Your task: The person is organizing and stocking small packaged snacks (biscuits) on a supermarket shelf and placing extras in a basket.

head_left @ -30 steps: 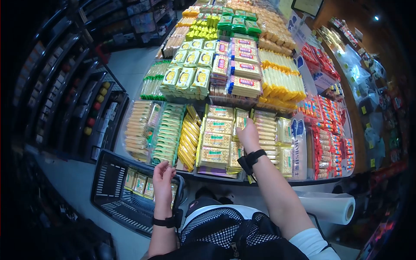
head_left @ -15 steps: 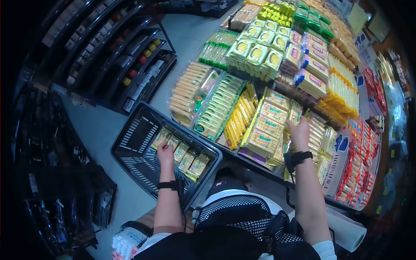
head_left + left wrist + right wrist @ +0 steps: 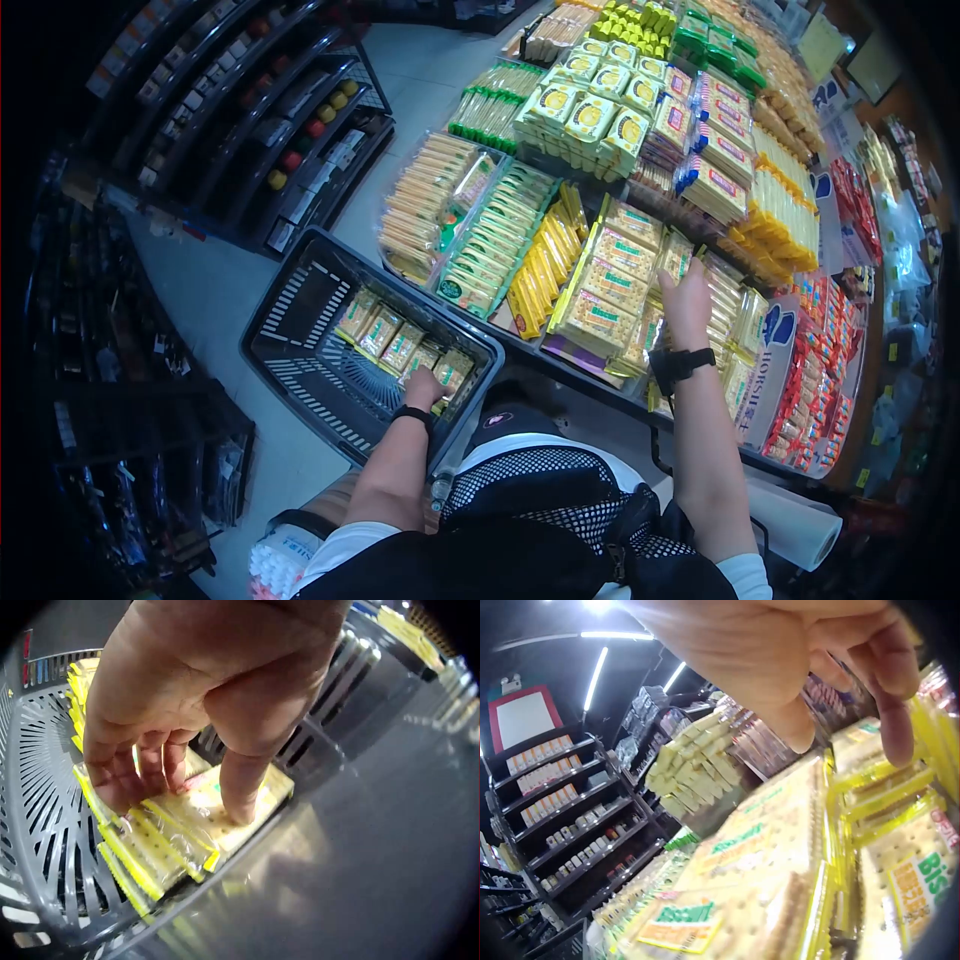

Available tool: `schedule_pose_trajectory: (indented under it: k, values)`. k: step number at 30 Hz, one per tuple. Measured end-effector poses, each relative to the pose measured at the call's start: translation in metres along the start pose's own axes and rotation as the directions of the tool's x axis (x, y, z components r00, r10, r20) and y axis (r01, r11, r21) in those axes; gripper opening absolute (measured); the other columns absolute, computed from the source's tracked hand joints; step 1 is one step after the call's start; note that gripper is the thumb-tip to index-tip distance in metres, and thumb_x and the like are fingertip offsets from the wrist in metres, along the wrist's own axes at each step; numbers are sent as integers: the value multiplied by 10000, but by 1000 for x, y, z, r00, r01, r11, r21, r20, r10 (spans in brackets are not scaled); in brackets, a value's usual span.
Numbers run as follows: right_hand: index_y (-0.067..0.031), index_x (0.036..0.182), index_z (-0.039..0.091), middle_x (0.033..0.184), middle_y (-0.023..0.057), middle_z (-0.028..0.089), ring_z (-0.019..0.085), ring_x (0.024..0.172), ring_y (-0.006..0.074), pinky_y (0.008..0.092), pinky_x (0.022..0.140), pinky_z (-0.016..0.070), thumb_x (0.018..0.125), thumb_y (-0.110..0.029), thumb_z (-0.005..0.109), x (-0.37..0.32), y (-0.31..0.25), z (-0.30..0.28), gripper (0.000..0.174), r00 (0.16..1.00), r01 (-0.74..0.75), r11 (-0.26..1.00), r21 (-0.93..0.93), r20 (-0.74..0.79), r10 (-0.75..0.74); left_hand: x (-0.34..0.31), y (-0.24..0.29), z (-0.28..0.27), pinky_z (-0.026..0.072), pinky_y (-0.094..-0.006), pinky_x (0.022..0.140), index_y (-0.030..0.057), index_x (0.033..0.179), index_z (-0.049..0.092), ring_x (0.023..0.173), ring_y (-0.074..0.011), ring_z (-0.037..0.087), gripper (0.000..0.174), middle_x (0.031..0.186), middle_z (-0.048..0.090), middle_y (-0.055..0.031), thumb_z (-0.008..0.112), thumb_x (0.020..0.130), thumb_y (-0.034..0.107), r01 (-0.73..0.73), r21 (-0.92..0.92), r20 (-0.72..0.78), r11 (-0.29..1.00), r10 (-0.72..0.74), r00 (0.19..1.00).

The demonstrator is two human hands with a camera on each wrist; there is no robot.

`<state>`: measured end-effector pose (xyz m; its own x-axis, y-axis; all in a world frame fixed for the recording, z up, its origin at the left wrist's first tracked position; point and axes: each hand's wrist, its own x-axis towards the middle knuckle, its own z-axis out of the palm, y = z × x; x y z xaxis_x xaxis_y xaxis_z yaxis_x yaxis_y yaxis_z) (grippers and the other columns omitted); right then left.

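Observation:
My left hand (image 3: 422, 388) is down inside the dark shopping basket (image 3: 275, 345), at its near right end. In the left wrist view its thumb and curled fingers grip a biscuit packet (image 3: 206, 814) with yellow-edged clear wrapping. More biscuit packets (image 3: 380, 330) lie in a row along the basket's right side. My right hand (image 3: 688, 310) reaches over the biscuit display, with thumb and fingers spread. In the right wrist view a fingertip rests at a biscuit packet (image 3: 859, 742), beside a tall stack of larger Biscuit packs (image 3: 742, 855).
Yellow packets (image 3: 548, 270), green-edged packets (image 3: 495, 245) and long beige packs (image 3: 430, 195) fill the display left of the biscuits. Red snack packs (image 3: 815, 400) stand at the right, past a printed white divider (image 3: 768, 390). Dark shelving (image 3: 240, 130) rises beyond the basket.
The head view has turned left, bringing more of the basket in. My left hand has moved from beside the display into the basket and down its packet row. The right hand stays over the biscuits.

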<state>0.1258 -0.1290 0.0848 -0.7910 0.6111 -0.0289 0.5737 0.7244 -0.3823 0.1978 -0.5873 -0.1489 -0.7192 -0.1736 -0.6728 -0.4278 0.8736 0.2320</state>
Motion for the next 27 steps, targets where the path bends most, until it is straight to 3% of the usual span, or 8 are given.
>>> schedule_pose_trajectory:
  k: [4,7,9,12,19,22,24,27]
  values:
    - [-15,1382,461,1336,241,523,583,1150,433,496,949,484,884,-287,704,-18,3,-16,617,972,201,978,54,-133,-192,-3,9,-14,551,-407,912,-37,1040,717,1055,-360,679,641,1163,689,-225,915,624,409,10,198,81,980,-26,996]
    - [-2,1353,490,1274,221,547,626,989,369,431,824,521,890,-207,693,-36,-11,-25,545,945,313,934,174,-151,-289,-16,6,-57,565,-410,785,-42,1000,697,865,-335,709,580,1024,721,-209,904,637,360,-42,-17,121,999,44,992]
    - [-10,1323,528,1194,198,574,625,769,270,358,697,520,885,-143,685,-56,-28,-37,484,946,321,885,337,-59,-320,-50,7,-99,530,-331,649,35,868,509,741,-175,633,436,795,628,-85,874,667,164,-42,-475,-13,879,41,999]
    - [-37,1323,538,1183,189,582,627,736,251,355,704,521,877,-124,689,-82,-37,-44,479,905,357,810,466,43,-423,-104,39,-168,500,-276,686,38,900,539,777,-115,577,349,834,612,-47,834,735,125,-334,-482,-159,810,294,942]
    - [-89,1464,390,1275,186,518,527,1205,373,413,1003,453,833,-183,747,-130,-81,-56,731,557,528,515,675,182,-811,-189,167,-219,508,-232,776,33,1052,618,907,-70,596,361,970,634,1,837,775,106,-514,-669,-5,537,688,725]
    - [-24,1354,507,1207,197,573,571,1140,364,398,999,450,875,-190,728,-124,-62,-50,554,570,398,571,718,294,-767,-183,196,-197,519,-227,780,29,1178,594,929,-77,606,452,1004,645,-7,825,795,92,-582,-647,44,492,787,615]
    - [-11,1319,532,1193,203,589,581,1129,357,396,992,452,902,-208,704,-127,-56,-37,493,655,279,600,750,308,-690,-187,206,-189,529,-232,770,19,1258,545,938,-86,625,496,1032,656,-22,794,833,75,-339,-890,-34,305,697,716]
    - [4,1280,559,1185,215,610,595,1116,343,392,971,461,951,-242,647,-126,-20,-28,420,767,153,627,764,308,-563,-170,228,-149,532,-234,765,-1,1319,506,938,-95,640,448,1086,664,-42,697,924,88,-301,-907,-5,296,705,709]
